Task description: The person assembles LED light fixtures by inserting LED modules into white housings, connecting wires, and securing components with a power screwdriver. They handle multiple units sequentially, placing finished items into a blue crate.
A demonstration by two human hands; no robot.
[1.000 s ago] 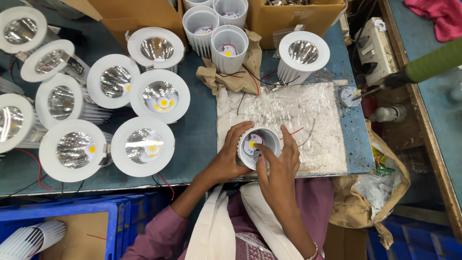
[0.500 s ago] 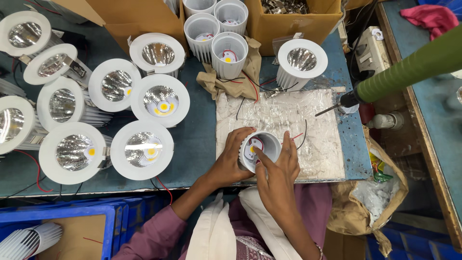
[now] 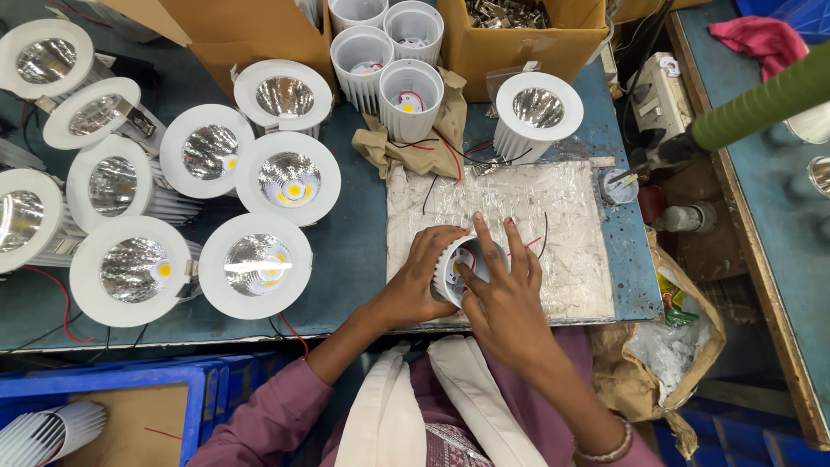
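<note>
A white finned lamp housing [image 3: 456, 259] stands open side up on a plastic-covered white board [image 3: 571, 216]. My left hand [image 3: 421, 277] grips its left wall. My right hand [image 3: 501, 290] lies over its rim with fingers spread, fingertips reaching inside where a small yellow LED chip and red wire show. Black and red wires trail from the housing across the board.
Several finished white downlights with shiny reflectors [image 3: 268, 264] crowd the blue table's left. Three open housings [image 3: 411, 99] and one reflector lamp [image 3: 536, 112] stand behind the board, by cardboard boxes [image 3: 527, 35]. A green-handled soldering iron [image 3: 743, 108] reaches in from the right. Blue crates [image 3: 104, 406] sit below.
My right hand has spread over the housing's rim and its fingers have moved further inside. The soldering iron has drawn back to the right. The view has shifted slightly.
</note>
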